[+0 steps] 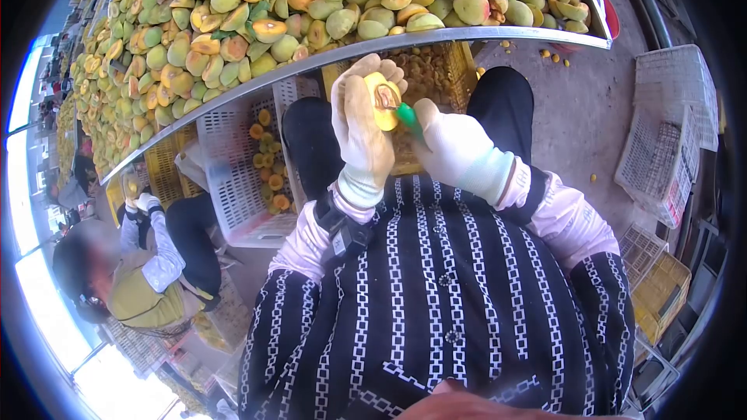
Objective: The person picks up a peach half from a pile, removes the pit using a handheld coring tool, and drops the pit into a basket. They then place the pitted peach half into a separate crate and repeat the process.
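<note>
My left hand (364, 113), in a white and tan glove, holds a halved yellow fruit (386, 101) with its cut side and brown pit facing up. In my gloved right hand (459, 148) is a green-handled tool (408, 118), its tip at the pit of the fruit. Both hands are above my lap, just below the metal edge of a table (342, 56) heaped with green and orange fruit halves (342, 19). Beneath the hands, a yellow crate (464, 74) contains small brownish pieces.
A white crate (233, 175) with fruit halves stands by my left knee. Another person (152, 264) sits at the left, gloved hands near the table. White crates (657, 152) and a yellow crate (661, 292) are on the right. Fruit bits lie on the floor.
</note>
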`<act>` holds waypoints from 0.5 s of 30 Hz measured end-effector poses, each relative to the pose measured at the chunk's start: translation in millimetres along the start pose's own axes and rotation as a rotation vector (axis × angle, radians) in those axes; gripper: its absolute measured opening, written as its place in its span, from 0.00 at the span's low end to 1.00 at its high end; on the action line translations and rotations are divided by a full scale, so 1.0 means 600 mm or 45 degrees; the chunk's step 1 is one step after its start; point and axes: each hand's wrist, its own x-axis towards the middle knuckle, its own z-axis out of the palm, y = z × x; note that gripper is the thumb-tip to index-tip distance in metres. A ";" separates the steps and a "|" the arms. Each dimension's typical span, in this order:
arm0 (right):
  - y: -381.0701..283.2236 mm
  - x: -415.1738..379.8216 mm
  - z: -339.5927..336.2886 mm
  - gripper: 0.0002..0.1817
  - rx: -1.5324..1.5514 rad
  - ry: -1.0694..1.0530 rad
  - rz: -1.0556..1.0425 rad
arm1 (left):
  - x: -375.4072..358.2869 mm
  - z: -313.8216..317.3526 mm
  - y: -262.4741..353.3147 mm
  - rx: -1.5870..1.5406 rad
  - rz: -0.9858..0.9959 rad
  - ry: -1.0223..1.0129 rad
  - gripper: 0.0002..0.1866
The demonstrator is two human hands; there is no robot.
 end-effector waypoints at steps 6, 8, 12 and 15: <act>-0.014 0.024 0.008 0.17 0.310 -0.176 0.035 | 0.006 -0.006 0.004 -0.101 0.078 0.063 0.19; -0.012 0.033 0.017 0.17 0.252 -0.138 0.022 | 0.009 -0.002 -0.006 -0.049 0.272 0.179 0.19; 0.006 0.043 0.024 0.15 0.256 -0.283 0.045 | 0.026 -0.027 0.015 0.167 -0.011 0.047 0.20; -0.005 0.036 0.016 0.17 0.379 -0.491 0.156 | 0.033 -0.032 0.028 -0.131 -0.468 0.019 0.23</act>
